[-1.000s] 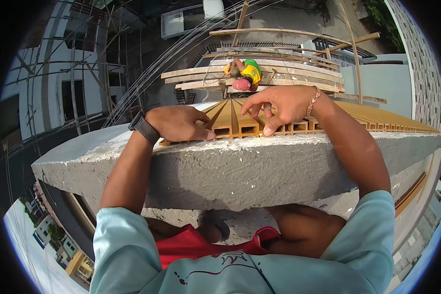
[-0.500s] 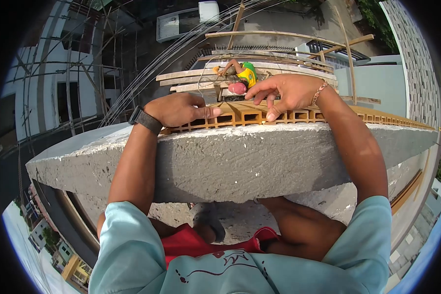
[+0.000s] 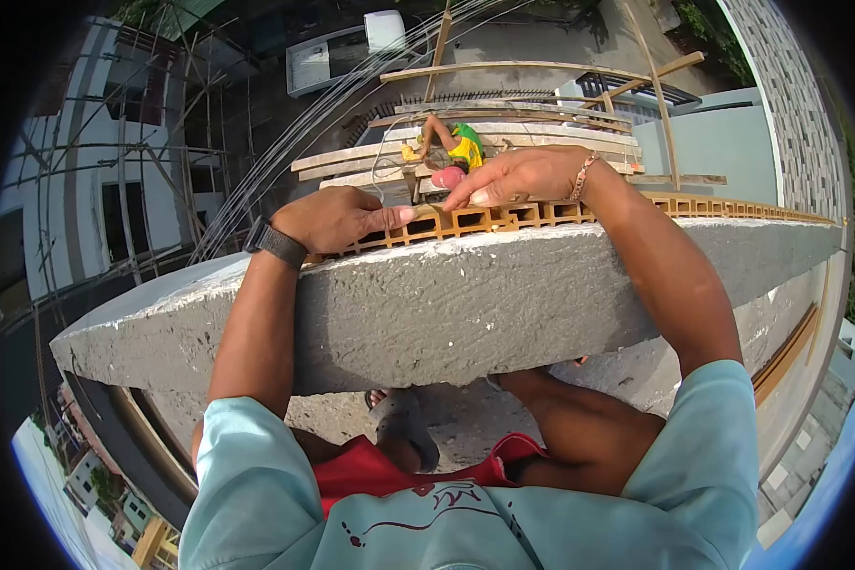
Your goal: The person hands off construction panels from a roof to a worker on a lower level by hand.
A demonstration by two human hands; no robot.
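Note:
Brown hollow slatted panels [image 3: 472,221] stand against the far side of a rough grey concrete wall [image 3: 484,304], their open ends level with its top. My left hand [image 3: 337,218], below a dark watch, grips the panel edge near its left end, thumb on top. Just to the right, my right hand [image 3: 518,180], with a bracelet at the wrist, has its thumb and index finger close together at the panel's far edge. Whether anything small is between them is hidden.
Beyond the wall, a person in a yellow and green top [image 3: 465,147] is on wooden scaffold planks [image 3: 351,157] far below. Cables [image 3: 294,123] run at the left. Bamboo scaffolding and a white truck [image 3: 385,33] stand farther off. Brown strips [image 3: 788,351] lie at the right.
My right hand has moved left and away to the panel's far edge, its fingers closer together. My left hand stays on the panel. The person below has shifted an arm.

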